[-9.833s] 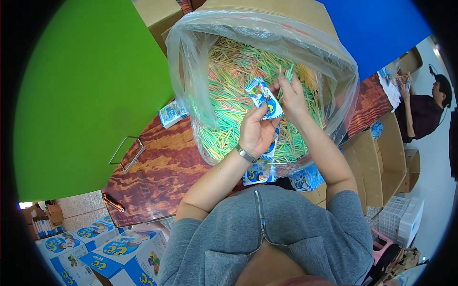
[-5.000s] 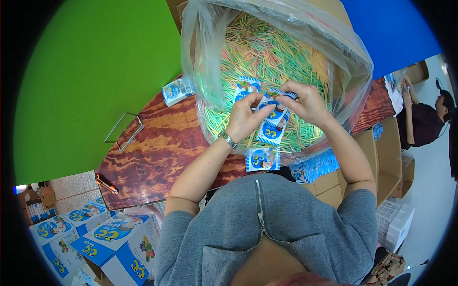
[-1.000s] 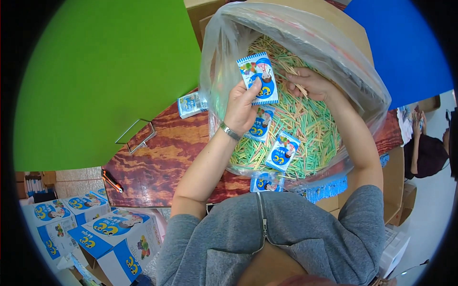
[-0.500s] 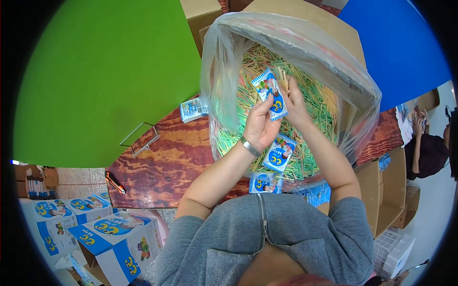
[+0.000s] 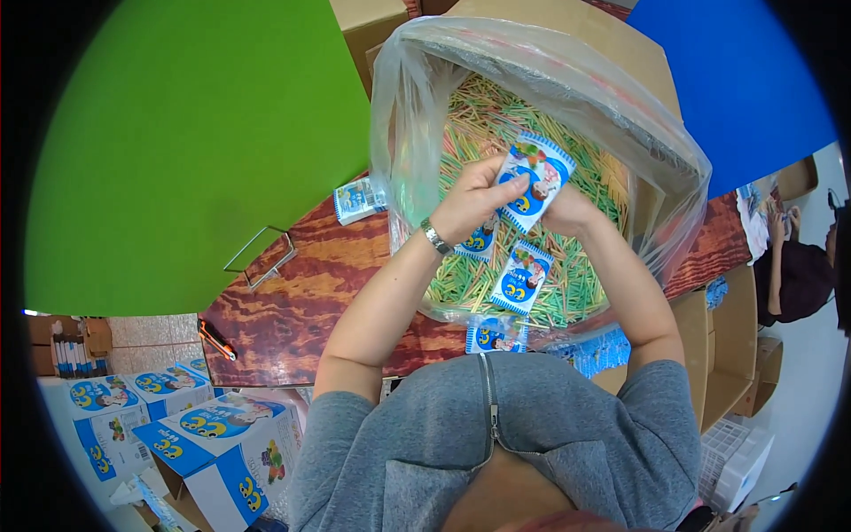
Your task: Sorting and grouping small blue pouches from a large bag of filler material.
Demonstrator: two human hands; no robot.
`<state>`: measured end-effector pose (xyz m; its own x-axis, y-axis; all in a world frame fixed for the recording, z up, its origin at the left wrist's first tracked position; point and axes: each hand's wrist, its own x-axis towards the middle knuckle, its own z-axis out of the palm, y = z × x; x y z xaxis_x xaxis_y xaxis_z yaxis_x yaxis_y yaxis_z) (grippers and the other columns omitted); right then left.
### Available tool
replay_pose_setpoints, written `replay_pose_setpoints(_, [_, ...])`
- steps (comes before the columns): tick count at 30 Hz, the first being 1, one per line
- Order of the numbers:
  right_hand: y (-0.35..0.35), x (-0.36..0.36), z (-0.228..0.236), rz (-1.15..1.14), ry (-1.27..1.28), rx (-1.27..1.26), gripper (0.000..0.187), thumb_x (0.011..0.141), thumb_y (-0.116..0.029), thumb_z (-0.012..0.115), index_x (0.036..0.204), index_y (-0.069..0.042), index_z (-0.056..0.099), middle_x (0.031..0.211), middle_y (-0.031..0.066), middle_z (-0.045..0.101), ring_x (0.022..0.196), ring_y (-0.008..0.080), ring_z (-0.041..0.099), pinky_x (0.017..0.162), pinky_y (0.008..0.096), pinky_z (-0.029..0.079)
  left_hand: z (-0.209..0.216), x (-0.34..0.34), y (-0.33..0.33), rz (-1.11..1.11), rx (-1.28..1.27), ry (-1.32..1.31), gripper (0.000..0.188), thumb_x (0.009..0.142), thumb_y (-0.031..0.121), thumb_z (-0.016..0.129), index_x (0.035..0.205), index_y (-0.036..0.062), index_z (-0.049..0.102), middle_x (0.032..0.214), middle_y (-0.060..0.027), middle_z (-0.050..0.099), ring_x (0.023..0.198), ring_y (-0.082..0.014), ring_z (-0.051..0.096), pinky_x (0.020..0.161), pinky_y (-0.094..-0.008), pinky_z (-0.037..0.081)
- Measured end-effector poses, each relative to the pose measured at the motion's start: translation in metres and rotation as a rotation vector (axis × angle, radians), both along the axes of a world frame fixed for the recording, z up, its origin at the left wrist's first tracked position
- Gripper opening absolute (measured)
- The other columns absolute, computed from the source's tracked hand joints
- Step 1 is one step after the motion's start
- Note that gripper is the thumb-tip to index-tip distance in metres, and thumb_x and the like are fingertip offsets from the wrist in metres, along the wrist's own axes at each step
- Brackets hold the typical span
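My left hand, with a metal band at the wrist, grips a small blue-and-white packet, thumb on its front. Behind that packet is my right hand, its fingers hidden, so what they hold cannot be seen. Both hands are over a mass of thin pastel sticks in green, yellow and pink. They fill a large cardboard box lined with a clear plastic bag. Among the sticks lie a second packet and a partly covered one below my left hand.
Another packet lies at the box's near edge, and one more on the red-brown table. An orange cutter sits near the table's left edge. Printed cartons stand lower left. A person is far right.
My left hand has turned and the packet in it is higher and farther right. The sticks at my right fingers are out of sight. A packet shows where my left hand was.
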<state>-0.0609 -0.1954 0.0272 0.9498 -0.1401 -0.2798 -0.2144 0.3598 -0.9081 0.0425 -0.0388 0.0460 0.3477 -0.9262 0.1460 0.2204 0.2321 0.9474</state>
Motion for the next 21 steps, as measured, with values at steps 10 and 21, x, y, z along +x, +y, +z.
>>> replay_pose_setpoints(10, [0.031,0.004,0.027,-0.244,-0.309,-0.419,0.024,0.104,-0.027,0.046,0.11,-0.004,0.052,0.091,0.0017,0.057,0.082,0.01,0.055,0.075,0.0264,0.047,-0.016,-0.059,0.016,0.058,-0.331,0.893,0.04,0.1,0.014,0.051,0.137,0.0001,0.046,0.137,-0.0135,0.052,0.129,-0.025,0.048,0.11,-0.0394,0.036])
replay_pose_setpoints(21, [0.022,0.011,0.015,-0.31,-0.49,-0.544,0.025,0.105,-0.027,0.044,0.099,-0.004,0.051,0.083,0.0031,0.057,0.078,0.0114,0.055,0.072,0.0281,0.048,-0.039,-0.058,0.011,0.204,-0.2,0.915,0.029,0.099,0.013,0.054,0.126,0.0046,0.054,0.12,-0.0054,0.062,0.109,-0.018,0.059,0.099,-0.0353,0.044])
